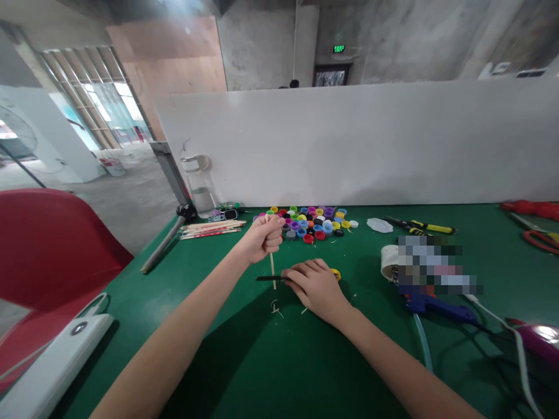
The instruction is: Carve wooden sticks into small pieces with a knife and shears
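Note:
My left hand [263, 237] is closed in a fist around a thin wooden stick [272, 269] that stands upright with its lower end on the green table [244, 361]. My right hand [315, 285] is closed over the handle of a knife, and its dark blade [267, 279] points left and meets the stick near the bottom. A yellow part of the knife [335, 272] shows behind the fingers. Small wood shavings [276, 307] lie just below the blade.
A pile of coloured bottle caps [312, 223] lies behind the hands, with more wooden sticks [212, 229] and a hammer [168, 240] to the left. A blue glue gun [441, 308], tape roll [388, 261], pliers [417, 226], and scissors [539, 238] sit right. A white power bank [56, 364] lies front left.

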`<state>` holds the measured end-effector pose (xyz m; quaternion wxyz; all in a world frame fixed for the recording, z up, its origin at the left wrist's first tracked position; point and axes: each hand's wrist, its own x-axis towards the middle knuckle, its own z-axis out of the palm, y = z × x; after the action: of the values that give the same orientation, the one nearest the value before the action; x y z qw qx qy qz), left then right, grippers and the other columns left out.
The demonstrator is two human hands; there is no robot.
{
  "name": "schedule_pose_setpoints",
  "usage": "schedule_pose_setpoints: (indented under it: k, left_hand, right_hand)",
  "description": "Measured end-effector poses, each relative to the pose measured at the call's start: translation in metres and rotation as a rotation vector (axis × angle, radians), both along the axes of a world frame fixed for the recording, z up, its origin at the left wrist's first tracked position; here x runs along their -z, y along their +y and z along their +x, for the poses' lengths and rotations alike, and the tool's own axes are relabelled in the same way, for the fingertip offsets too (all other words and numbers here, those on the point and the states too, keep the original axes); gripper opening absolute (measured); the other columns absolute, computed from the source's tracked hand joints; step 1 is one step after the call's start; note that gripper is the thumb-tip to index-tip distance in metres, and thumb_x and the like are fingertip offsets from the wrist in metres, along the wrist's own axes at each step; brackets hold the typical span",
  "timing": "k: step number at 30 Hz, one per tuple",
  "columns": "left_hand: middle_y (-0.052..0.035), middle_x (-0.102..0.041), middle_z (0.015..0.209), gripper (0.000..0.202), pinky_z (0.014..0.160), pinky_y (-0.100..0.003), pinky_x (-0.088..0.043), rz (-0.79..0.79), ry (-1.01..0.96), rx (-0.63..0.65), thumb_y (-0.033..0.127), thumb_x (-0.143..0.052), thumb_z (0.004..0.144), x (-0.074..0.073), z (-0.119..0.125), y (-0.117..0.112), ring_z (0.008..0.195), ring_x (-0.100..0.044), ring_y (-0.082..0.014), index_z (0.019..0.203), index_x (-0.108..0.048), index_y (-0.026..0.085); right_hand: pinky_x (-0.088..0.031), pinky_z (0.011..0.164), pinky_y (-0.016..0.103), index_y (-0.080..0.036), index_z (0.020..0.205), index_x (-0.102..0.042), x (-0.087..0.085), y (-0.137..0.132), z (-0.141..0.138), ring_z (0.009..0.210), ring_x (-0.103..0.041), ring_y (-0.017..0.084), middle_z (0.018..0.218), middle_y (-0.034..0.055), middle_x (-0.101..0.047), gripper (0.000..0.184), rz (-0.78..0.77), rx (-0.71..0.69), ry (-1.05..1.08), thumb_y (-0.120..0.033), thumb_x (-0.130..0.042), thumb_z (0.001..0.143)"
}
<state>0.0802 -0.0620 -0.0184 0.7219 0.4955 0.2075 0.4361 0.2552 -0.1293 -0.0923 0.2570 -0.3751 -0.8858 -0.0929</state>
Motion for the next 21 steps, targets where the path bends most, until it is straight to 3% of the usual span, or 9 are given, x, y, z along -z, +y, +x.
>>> schedule_pose_setpoints:
  k: [5,13,21]
  left_hand:
    - [0.0119,-0.015,0.046,0.046,0.034,-0.013,-0.009,0.005,-0.004,0.016,0.031,-0.065,0.078,-0.0005,-0.0001,-0.0014,0.034,-0.012,-0.0014,0.06,-0.024,0.02]
    - [0.0118,-0.014,0.047,0.045,0.034,-0.013,-0.009,0.008,-0.015,0.076,0.03,-0.064,0.079,-0.0025,0.0034,-0.0031,0.035,-0.01,-0.0015,0.06,-0.025,0.02]
    - [0.0115,-0.014,0.048,0.043,0.034,-0.013,-0.009,0.025,-0.013,0.09,0.03,-0.063,0.08,-0.0017,0.0026,-0.0019,0.037,-0.009,-0.0024,0.061,-0.025,0.021]
  right_hand:
    - [-0.029,0.076,0.032,-0.026,0.104,-0.059,0.0042,0.0004,-0.0038,0.085,-0.055,0.018,0.096,0.0035,-0.067,0.02,0.057,0.021,-0.022,-0.019,-0.046,0.091]
    - [-0.033,0.073,0.031,-0.024,0.11,-0.056,0.0057,0.0034,-0.0016,0.081,-0.057,0.017,0.089,0.0025,-0.068,0.02,-0.096,-0.089,-0.042,-0.026,-0.048,0.092]
    - [-0.036,0.076,0.033,-0.02,0.121,-0.049,0.0057,0.0051,-0.0028,0.085,-0.06,0.02,0.093,0.0047,-0.069,0.032,-0.092,0.05,0.198,-0.025,-0.05,0.089]
